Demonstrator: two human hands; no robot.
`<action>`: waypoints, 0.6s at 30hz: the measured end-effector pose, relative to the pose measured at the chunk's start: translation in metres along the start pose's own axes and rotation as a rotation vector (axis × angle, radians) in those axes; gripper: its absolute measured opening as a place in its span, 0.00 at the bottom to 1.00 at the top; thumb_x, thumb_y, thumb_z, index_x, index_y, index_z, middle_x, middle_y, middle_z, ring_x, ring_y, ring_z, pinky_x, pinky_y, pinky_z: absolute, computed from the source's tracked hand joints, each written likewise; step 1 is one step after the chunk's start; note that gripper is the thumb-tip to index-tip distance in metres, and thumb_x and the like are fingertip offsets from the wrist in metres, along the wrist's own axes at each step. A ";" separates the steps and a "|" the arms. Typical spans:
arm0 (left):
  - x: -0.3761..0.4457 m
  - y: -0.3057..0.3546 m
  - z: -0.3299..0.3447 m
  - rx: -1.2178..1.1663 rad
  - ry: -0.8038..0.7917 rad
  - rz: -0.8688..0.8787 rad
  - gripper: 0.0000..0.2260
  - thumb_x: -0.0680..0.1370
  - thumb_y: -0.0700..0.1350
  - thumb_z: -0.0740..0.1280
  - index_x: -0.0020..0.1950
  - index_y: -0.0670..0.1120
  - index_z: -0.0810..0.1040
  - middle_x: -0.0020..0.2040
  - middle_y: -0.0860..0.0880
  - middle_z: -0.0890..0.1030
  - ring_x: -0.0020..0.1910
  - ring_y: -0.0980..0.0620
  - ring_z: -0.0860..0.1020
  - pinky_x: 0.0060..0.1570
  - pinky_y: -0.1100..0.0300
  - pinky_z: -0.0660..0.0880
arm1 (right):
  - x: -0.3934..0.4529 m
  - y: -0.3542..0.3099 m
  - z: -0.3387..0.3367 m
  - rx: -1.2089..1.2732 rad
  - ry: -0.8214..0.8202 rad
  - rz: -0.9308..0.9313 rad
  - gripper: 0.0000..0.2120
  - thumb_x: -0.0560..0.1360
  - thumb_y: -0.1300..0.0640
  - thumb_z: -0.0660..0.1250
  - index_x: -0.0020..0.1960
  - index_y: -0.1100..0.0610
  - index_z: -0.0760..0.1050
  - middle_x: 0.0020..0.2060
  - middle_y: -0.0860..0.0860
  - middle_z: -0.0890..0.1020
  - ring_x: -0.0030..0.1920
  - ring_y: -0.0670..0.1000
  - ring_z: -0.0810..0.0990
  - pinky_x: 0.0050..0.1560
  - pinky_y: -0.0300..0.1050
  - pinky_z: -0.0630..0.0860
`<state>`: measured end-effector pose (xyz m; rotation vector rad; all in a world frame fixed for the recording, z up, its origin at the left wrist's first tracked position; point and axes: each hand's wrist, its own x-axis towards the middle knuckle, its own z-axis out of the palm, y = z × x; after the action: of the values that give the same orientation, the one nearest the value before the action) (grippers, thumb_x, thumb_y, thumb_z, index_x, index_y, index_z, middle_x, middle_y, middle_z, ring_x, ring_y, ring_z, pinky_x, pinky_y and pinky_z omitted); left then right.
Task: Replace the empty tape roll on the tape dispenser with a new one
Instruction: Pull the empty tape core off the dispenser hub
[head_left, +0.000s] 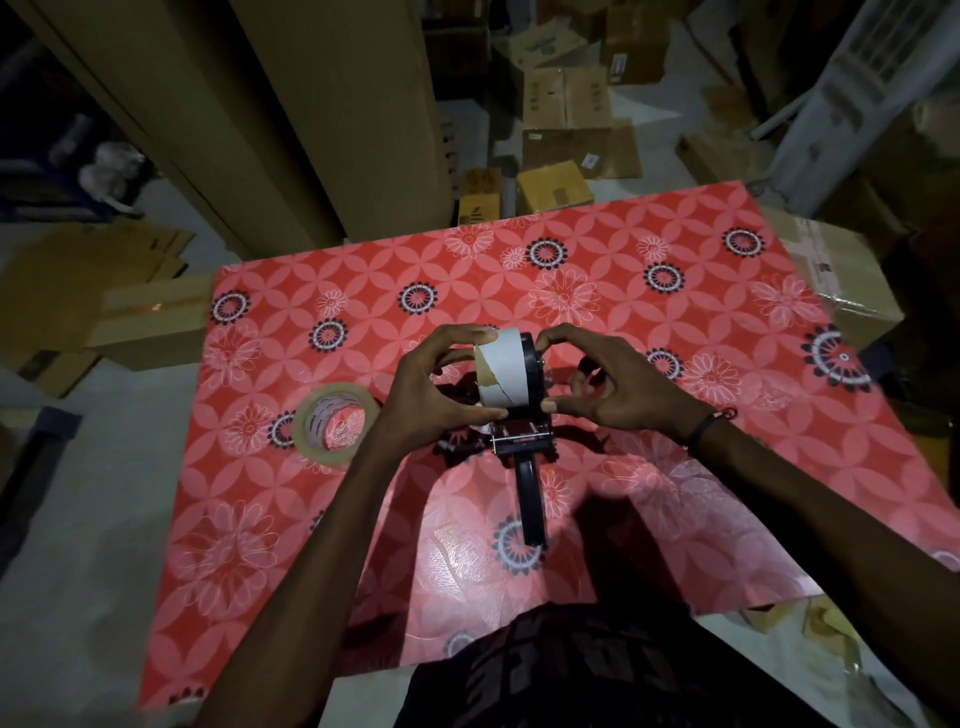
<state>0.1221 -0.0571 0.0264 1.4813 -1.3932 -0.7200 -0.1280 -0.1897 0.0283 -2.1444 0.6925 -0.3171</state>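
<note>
The empty tape roll (503, 371), a white cardboard core with a torn, peeling edge, sits on the wheel of the black tape dispenser (524, 415) held above the red floral tabletop (649, 291). The left hand (436, 384) pinches the core between thumb and fingers; the right hand (592, 384) pinches the dispenser's wheel side. The new tape roll (334, 421) lies flat on the tabletop, just left of the left hand.
</note>
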 end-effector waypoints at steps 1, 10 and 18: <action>0.000 0.000 0.000 -0.001 0.002 0.002 0.36 0.62 0.35 0.88 0.68 0.42 0.79 0.69 0.48 0.81 0.71 0.52 0.79 0.70 0.60 0.74 | 0.000 0.000 0.000 -0.001 -0.004 -0.004 0.29 0.73 0.46 0.83 0.69 0.42 0.74 0.48 0.43 0.85 0.33 0.53 0.85 0.39 0.63 0.85; -0.001 -0.005 -0.004 -0.005 0.006 0.008 0.36 0.62 0.34 0.87 0.68 0.39 0.79 0.68 0.48 0.81 0.71 0.53 0.79 0.70 0.62 0.74 | 0.000 -0.003 0.000 -0.013 -0.023 0.005 0.29 0.74 0.46 0.82 0.70 0.44 0.74 0.49 0.24 0.80 0.33 0.50 0.85 0.41 0.62 0.86; -0.023 -0.011 -0.045 -0.009 0.121 -0.091 0.38 0.59 0.37 0.88 0.64 0.55 0.77 0.68 0.59 0.81 0.68 0.50 0.80 0.60 0.50 0.81 | -0.010 0.007 -0.008 -0.014 0.001 0.058 0.30 0.73 0.45 0.83 0.70 0.43 0.72 0.39 0.38 0.85 0.34 0.46 0.84 0.41 0.55 0.85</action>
<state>0.1633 -0.0253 0.0292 1.5634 -1.2366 -0.6808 -0.1425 -0.1921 0.0277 -2.1338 0.7577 -0.2829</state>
